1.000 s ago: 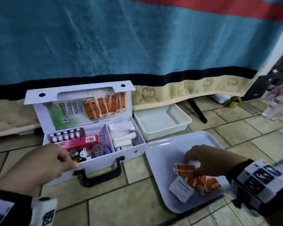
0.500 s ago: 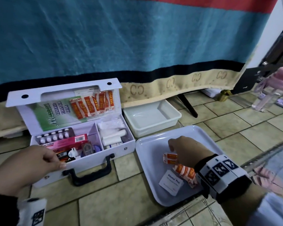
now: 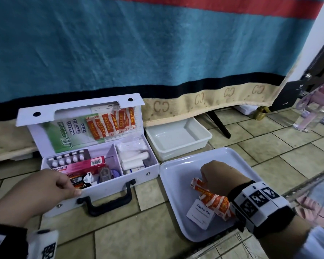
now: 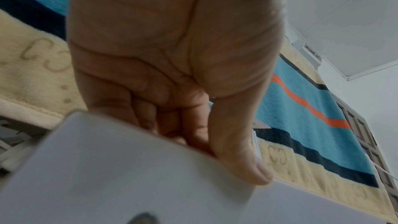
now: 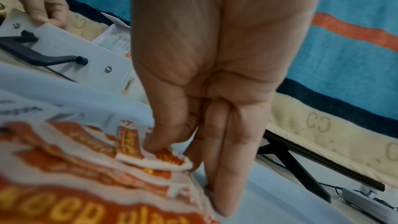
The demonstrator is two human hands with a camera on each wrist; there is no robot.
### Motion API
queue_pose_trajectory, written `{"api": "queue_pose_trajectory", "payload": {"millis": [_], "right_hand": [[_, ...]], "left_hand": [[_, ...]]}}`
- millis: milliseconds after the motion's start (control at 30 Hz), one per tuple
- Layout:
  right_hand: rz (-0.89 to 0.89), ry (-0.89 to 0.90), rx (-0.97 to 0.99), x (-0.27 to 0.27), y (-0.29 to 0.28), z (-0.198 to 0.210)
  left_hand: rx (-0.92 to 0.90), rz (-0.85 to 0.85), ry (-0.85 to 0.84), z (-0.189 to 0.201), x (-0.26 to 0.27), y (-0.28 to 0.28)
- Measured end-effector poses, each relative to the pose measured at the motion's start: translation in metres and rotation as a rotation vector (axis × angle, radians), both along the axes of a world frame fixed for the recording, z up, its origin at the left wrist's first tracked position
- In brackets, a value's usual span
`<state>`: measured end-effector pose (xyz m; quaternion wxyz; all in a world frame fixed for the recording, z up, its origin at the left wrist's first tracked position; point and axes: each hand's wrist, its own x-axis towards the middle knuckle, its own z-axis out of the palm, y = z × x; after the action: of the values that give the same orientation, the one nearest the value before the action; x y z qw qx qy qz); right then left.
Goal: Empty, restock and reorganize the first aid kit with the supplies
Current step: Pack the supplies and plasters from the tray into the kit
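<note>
I see my left hand pinching the front wall of the open first aid kit at nine o'clock, thumb outside, fingers curled over the rim. At four o'clock my right hand pinches orange plaster strips on the white tray, just beside the alcohol pad box. A white tub sits at one o'clock.

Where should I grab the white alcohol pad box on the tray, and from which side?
Pinch the alcohol pad box by its bare near-left corner, coming from above. It lies flat on the tray, and orange plasters overlap its far-right edge beside the right hand.
</note>
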<state>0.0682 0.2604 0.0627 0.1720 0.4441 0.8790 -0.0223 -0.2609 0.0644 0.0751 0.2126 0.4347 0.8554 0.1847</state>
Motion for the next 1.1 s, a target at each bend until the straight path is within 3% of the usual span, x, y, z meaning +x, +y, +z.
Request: {"api": "queue_pose_trajectory", "payload": {"millis": [633,867,1000,1100], "right_hand": [[-0.052,-0.021,-0.047,-0.007,0.008,0.013],[-0.148,0.310,-0.052,-0.008,0.013,0.056],[-0.161,0.373,-0.119,-0.021,0.010,0.061],[-0.172,0.538,-0.196,-0.038,0.006,0.062]], "left_hand": [[-0.059,-0.024,0.038,0.002,0.000,0.000],[-0.088,-0.028,0.045,0.003,-0.001,0.001],[-0.085,-0.041,0.069,0.005,0.001,0.000],[-0.073,-0.038,0.078,0.005,0.003,-0.001]]}}
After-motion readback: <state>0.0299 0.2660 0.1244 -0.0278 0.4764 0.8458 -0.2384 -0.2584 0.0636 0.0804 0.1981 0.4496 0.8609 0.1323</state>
